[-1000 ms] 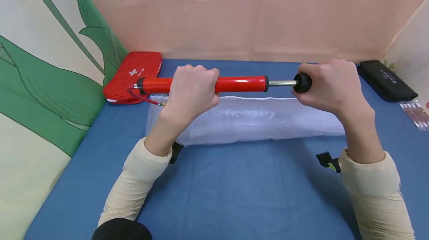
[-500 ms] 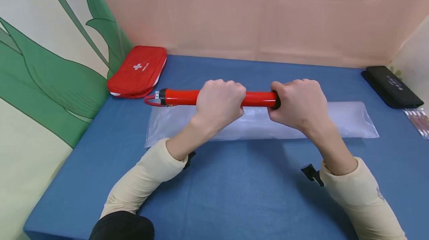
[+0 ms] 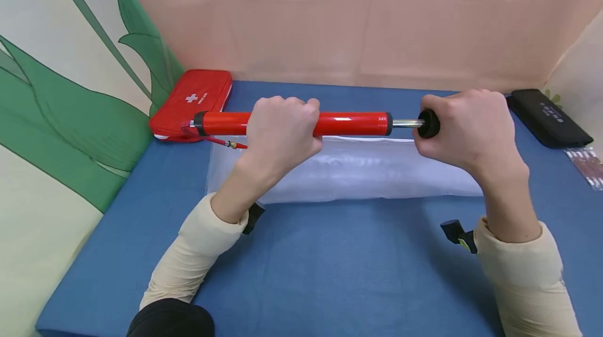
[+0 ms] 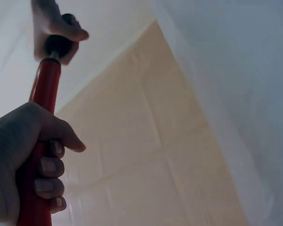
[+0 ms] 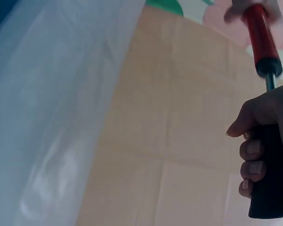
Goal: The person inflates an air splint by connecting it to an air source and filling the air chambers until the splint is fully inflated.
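Note:
A red hand pump (image 3: 353,123) is held level above the blue-covered table. My left hand (image 3: 282,133) grips its barrel, fingers wrapped around it in the left wrist view. My right hand (image 3: 471,135) holds the black handle (image 5: 270,188), with the thumb along its upper end in the right wrist view. Between barrel and handle a short length of silver rod (image 3: 407,123) shows. From the barrel's left end a thin red hose (image 3: 219,141) with a brass fitting hangs. A long, clear plastic sleeve or bag (image 3: 367,169) lies flat beneath the pump.
A red first aid case (image 3: 193,101) sits at the back left of the blue table (image 3: 339,264). At the back right lies a black zipped case (image 3: 548,117), with a small printed packet (image 3: 584,164) beside it. Fabric-like walls (image 3: 339,23) enclose the back and sides.
Half a second ago the handle was pushed against the barrel, both hands close together. Now my right hand has drawn it out to the right, baring the rod, as a second ago.

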A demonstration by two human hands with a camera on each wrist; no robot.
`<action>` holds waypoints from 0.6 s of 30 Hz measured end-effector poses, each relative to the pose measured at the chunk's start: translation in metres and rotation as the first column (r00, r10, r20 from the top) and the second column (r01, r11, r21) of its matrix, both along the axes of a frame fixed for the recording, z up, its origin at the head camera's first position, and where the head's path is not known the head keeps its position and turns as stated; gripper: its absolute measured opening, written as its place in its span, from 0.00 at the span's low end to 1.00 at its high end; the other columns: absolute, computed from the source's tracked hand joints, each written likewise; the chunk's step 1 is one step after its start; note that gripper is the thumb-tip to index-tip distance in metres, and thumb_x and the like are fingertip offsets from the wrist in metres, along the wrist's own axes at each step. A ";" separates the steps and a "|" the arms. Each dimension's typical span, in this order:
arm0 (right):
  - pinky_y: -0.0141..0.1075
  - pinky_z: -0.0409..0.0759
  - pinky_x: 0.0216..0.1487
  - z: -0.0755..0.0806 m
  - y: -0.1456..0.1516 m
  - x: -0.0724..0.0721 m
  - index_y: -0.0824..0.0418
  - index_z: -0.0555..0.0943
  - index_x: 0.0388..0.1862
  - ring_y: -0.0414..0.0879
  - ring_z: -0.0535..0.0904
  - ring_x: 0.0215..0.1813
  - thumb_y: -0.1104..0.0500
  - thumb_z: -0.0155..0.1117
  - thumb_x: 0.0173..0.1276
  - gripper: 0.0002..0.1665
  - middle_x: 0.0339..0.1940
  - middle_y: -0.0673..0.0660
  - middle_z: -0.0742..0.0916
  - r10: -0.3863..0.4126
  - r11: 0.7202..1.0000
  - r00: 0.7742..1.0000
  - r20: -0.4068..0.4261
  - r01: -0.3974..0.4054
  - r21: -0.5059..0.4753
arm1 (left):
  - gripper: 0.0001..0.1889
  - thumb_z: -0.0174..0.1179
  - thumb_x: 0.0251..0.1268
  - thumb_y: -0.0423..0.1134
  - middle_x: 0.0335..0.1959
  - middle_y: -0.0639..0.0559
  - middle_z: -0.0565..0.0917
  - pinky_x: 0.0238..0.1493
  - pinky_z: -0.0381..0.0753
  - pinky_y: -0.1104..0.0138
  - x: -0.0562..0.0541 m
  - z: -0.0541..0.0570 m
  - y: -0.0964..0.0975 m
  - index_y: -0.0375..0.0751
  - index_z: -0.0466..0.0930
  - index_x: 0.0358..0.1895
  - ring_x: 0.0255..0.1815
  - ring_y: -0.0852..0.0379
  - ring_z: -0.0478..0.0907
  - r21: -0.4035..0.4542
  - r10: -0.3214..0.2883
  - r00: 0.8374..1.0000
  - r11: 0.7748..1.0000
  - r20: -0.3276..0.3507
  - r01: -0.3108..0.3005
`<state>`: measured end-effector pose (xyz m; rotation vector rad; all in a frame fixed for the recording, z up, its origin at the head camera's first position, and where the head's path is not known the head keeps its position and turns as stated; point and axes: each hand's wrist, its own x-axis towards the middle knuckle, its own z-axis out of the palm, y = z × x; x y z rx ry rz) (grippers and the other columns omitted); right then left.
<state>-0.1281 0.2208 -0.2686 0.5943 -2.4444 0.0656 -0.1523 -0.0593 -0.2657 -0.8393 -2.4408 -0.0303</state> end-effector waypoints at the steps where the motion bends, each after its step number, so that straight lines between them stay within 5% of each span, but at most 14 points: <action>1: 0.41 0.63 0.15 -0.001 -0.005 0.001 0.61 0.79 0.23 0.49 0.65 0.13 0.59 0.63 0.46 0.06 0.10 0.53 0.73 0.001 1.000 1.000 0.019 -0.001 0.005 | 0.07 0.65 0.42 0.38 0.13 0.49 0.74 0.22 0.78 0.63 0.001 -0.001 0.001 0.39 0.78 0.23 0.12 0.54 0.70 0.000 -0.001 1.000 1.000 -0.019 0.001; 6: 0.38 0.61 0.15 -0.008 -0.026 0.002 0.60 0.74 0.19 0.47 0.63 0.12 0.61 0.61 0.47 0.05 0.09 0.52 0.69 0.023 1.000 0.999 0.041 -0.024 0.003 | 0.08 0.66 0.41 0.38 0.13 0.50 0.74 0.22 0.76 0.66 0.002 -0.003 0.005 0.39 0.78 0.22 0.12 0.55 0.69 -0.005 0.008 0.992 1.000 -0.125 -0.009; 13: 0.38 0.59 0.16 -0.023 -0.049 0.000 0.58 0.71 0.17 0.45 0.60 0.12 0.63 0.61 0.44 0.07 0.09 0.50 0.65 0.042 0.998 0.998 0.052 -0.039 -0.053 | 0.10 0.55 0.39 0.31 0.11 0.54 0.59 0.18 0.52 0.69 0.001 -0.015 0.016 0.45 0.63 0.14 0.12 0.59 0.53 -0.031 -0.048 0.965 0.999 -0.258 0.042; 16: 0.37 0.57 0.16 -0.025 -0.049 -0.002 0.57 0.70 0.17 0.45 0.59 0.12 0.63 0.63 0.45 0.09 0.10 0.49 0.64 0.040 0.997 0.996 0.074 -0.036 -0.064 | 0.09 0.57 0.41 0.31 0.11 0.53 0.62 0.18 0.57 0.71 -0.005 -0.018 0.017 0.44 0.66 0.15 0.11 0.59 0.57 -0.039 -0.079 0.970 0.997 -0.231 0.072; 18: 0.38 0.58 0.16 -0.023 -0.043 -0.004 0.57 0.72 0.19 0.45 0.61 0.13 0.63 0.64 0.47 0.08 0.10 0.49 0.65 0.025 0.999 0.993 0.113 -0.021 -0.042 | 0.06 0.60 0.43 0.32 0.12 0.52 0.68 0.19 0.67 0.70 -0.010 -0.019 0.015 0.42 0.72 0.19 0.12 0.58 0.63 -0.042 -0.077 0.986 0.997 -0.147 0.071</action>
